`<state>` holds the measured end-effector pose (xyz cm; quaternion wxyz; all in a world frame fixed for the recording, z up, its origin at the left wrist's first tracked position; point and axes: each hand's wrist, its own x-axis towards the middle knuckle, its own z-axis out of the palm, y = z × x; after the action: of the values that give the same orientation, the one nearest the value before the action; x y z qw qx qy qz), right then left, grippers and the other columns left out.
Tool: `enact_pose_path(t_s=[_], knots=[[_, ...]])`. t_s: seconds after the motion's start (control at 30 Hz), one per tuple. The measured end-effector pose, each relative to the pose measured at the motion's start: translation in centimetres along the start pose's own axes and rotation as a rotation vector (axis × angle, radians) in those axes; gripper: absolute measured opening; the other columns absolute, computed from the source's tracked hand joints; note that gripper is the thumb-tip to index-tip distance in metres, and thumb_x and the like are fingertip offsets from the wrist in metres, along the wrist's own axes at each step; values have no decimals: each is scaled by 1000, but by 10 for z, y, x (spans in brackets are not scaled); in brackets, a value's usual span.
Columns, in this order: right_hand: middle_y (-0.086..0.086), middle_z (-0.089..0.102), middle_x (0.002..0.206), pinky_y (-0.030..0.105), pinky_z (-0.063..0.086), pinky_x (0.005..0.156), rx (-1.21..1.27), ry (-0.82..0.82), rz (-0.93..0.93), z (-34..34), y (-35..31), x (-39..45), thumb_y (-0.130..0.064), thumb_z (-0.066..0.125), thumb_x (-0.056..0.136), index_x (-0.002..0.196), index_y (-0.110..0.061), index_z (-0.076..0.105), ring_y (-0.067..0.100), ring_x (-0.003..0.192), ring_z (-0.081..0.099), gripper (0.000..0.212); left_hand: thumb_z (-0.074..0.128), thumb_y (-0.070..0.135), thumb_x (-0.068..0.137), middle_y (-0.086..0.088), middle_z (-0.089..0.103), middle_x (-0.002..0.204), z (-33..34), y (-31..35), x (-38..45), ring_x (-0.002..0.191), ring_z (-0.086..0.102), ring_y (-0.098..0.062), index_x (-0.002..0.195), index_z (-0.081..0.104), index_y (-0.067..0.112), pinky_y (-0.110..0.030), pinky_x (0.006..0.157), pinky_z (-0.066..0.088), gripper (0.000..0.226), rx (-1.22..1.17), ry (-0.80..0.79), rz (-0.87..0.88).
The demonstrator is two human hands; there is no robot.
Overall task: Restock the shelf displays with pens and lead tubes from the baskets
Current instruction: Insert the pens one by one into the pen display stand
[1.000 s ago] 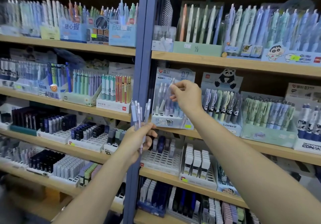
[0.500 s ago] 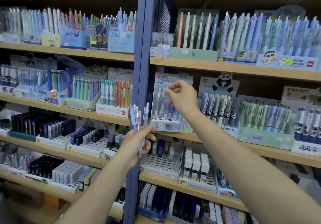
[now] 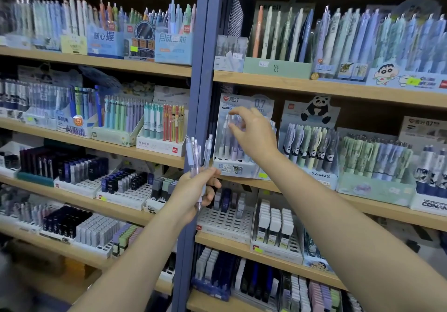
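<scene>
Mid-restock: left hand (image 3: pixel 193 190) grips pale translucent pens (image 3: pixel 197 153); right hand (image 3: pixel 254 135) pinches one into blue 0.7 display box (image 3: pixel 244 166); more remain.

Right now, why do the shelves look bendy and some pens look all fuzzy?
Head view: the wide lens bows the shelf boards near the edges; far-left pens are smeared and soft; the right hand looks slightly blurred at the 0.7 display box; the left hand and its pens look sharper; the top is dark.
</scene>
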<state>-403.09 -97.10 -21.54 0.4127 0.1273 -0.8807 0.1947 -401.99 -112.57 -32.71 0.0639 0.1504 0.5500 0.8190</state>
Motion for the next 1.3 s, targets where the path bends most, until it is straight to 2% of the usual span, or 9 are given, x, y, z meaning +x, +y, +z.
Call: enact_pose_path(t_s=[0.23,0.37,0.43,0.6,0.7,0.83,1.03,1.17,1.3], knots=[[12,40,146,34,43,74,-249,-227,150,-9,0,2,-31,45,103,151,-30,40,32,104,60,48,56,26,101,-5,62,69,4,1,-1,43,48,-12,111,67,9,-20,38,29,23,4,-69,56],[0,60,91,30,41,72,114,-120,150,-12,-8,-6,-29,50,102,126,-15,62,11,73,54,31,59,26,100,-4,61,69,9,2,-2,46,45,-12,116,68,12,-21,41,31,23,23,-78,55],[-1,58,70,26,42,59,372,-230,247,-13,-10,-16,-40,57,99,102,-3,69,10,55,51,38,60,26,100,-4,60,69,12,0,-1,47,44,-12,116,69,13,-21,41,31,23,27,-71,60],[7,62,63,18,40,44,500,-393,322,-11,-4,-36,-35,72,92,80,0,64,13,46,53,38,59,30,100,-3,62,70,22,-4,-1,48,43,-12,112,71,13,-22,42,29,23,100,-83,66],[7,64,75,22,42,46,625,-399,393,-16,6,-40,-26,62,99,89,0,67,12,52,56,29,56,31,101,-3,63,71,25,-6,-4,46,44,-11,112,72,13,-21,40,29,27,24,-97,49],[6,62,88,24,47,51,859,-333,512,-29,22,-44,-16,56,102,103,-3,71,12,61,59,20,56,29,101,-5,66,74,26,-12,-5,42,46,-10,116,70,7,-19,37,28,30,-83,-76,8],[5,70,100,29,59,65,960,-195,525,-38,32,-49,-12,55,102,91,-4,69,15,72,66,19,63,30,97,-6,68,76,34,-17,-6,40,42,-11,114,73,11,-20,38,28,28,-10,-73,-6],[7,69,93,31,60,69,885,-44,505,-48,38,-44,-11,53,103,97,-6,69,15,72,68,17,65,33,96,-2,45,50,35,-20,-5,36,31,-13,105,71,5,-22,40,28,30,74,-26,-22],[9,69,93,30,62,70,775,139,448,-59,45,-38,-9,53,102,111,-10,64,16,72,68,14,68,39,92,1,30,51,35,-18,-4,42,26,-13,103,60,10,-24,44,24,33,144,-22,-87]])
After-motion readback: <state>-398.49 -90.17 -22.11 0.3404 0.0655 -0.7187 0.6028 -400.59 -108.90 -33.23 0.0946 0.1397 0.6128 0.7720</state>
